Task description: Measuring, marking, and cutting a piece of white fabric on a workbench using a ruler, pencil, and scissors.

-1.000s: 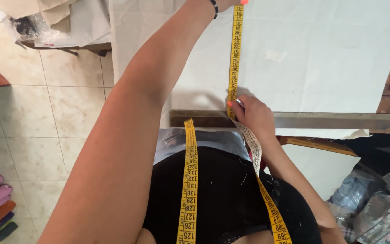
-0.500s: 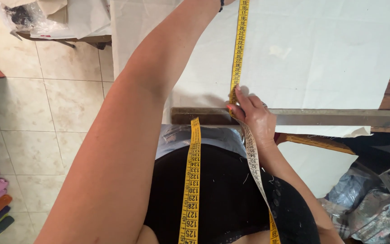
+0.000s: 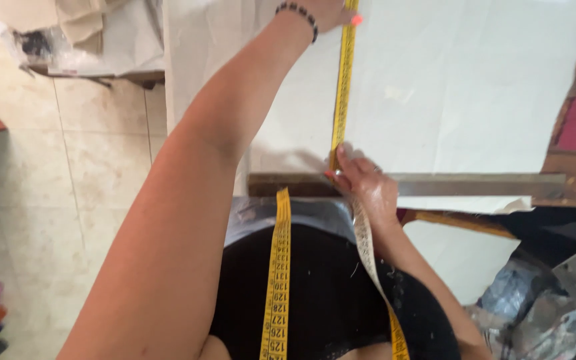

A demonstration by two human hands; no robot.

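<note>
Yellow measuring tape point(image 3: 341, 87) pulled straight across white fabric point(image 3: 461, 87) on the tabletop | right hand point(image 3: 365, 183) fingers clamp it at the near edge, over the metal ruler point(image 3: 475, 185) | left hand point(image 3: 325, 10) pinches the far end | keep tape taut, flat | open cloth to the right; tiled floor point(image 3: 81, 167) left.

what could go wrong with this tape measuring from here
The yellow tape measure is stretched over the white fabric between the left hand and the right hand; if either grip slackens, the tape may sag or drift off line. The right hand also presses near the metal ruler at the table edge, so a nudge might shift it.
</note>
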